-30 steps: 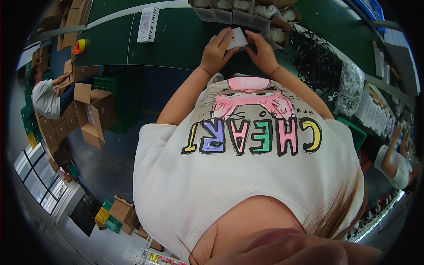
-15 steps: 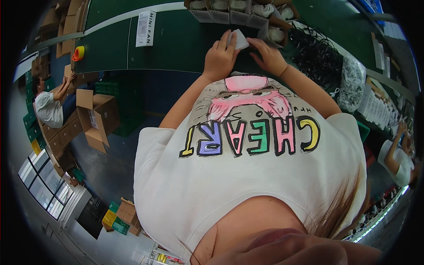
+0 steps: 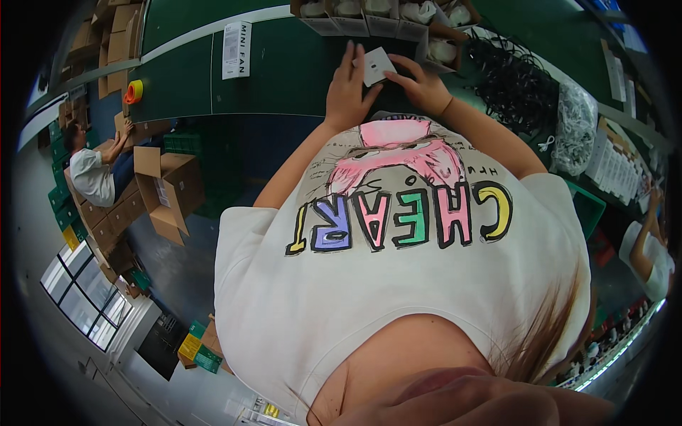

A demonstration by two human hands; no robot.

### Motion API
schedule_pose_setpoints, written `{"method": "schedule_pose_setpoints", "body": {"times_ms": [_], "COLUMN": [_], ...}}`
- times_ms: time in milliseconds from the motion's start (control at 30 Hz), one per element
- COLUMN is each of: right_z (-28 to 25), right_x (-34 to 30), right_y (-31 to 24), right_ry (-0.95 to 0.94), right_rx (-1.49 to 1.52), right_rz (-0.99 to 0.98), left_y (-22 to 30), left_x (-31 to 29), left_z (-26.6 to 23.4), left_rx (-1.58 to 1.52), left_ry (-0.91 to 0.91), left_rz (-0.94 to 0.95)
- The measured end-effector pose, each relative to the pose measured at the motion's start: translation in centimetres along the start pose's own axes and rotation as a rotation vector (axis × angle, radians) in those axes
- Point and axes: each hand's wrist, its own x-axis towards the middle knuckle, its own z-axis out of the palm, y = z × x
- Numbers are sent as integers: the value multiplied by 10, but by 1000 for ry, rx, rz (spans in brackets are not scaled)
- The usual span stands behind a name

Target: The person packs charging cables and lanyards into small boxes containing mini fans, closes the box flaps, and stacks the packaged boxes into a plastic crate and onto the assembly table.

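White square piece [image 3: 375, 68] is btwn both hands, tilted, over the green tabletop [image 3: 284, 79] near its front edge; can't tell from my end if it's resting or held clear. Thin box or folded card, dark specks mid-face; too small in view to say which.

Grip status: R hand [image 3: 426, 89] has it pinched at its R side, thumb on the face, fingers behind afaict. L hand [image 3: 345, 91] lies along the L edge, fingers stretched fwd, thumb apart from them nr the lower corner. Can't tell if L bears any load or only steadies.

Step in hand, my read: two-handed handling of the piece, prob mid-step, since neither hand is clear of it.

Next move, imo, calls for a steady R pinch, L fingers snug on the edge before R lets go, and light pressure b/c thin walls cd crease. I'd mind clearance fwd: a row of open boxes [image 3: 348, 27] w/ wrapped round items [image 3: 417, 11] stands just beyond, and a single open box [image 3: 439, 67] sits just beside R hand. Black cords [image 3: 508, 78] heap farther R; I'd avoid swinging that way. Over L, a white printed carton [image 3: 236, 51] lies well apart, tape roll [image 3: 133, 91] farther off; neither's in the way.
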Motion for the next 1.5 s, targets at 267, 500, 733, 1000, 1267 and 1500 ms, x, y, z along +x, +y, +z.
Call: {"method": "schedule_pose_setpoints", "body": {"times_ms": [267, 500, 733, 1000, 1267, 1500], "right_z": [-11, -85, -58, -40, -78, -58], "right_x": [-7, -91, -57, -78, -79, -95], "right_y": [-21, 22, 110, 93, 72, 62], "right_ry": [-39, 293, -141, -139, -4, 8], "right_rx": [156, 211, -49, 56, -157, -413], "right_rz": [157, 832, 831, 836, 746, 526], "left_y": [-40, -95, -115, -251, -297, -158], "left_x": [-7, -41, -28, -2, 30, 95], "left_z": [-20, 3, 47, 19, 21, -21], "left_rx": [-474, -338, 162, 597, 261, -113], "left_ry": [-136, -93, -82, -154, -75, 366], "left_rz": [-372, -801, -720, -639, -849, -457]}}
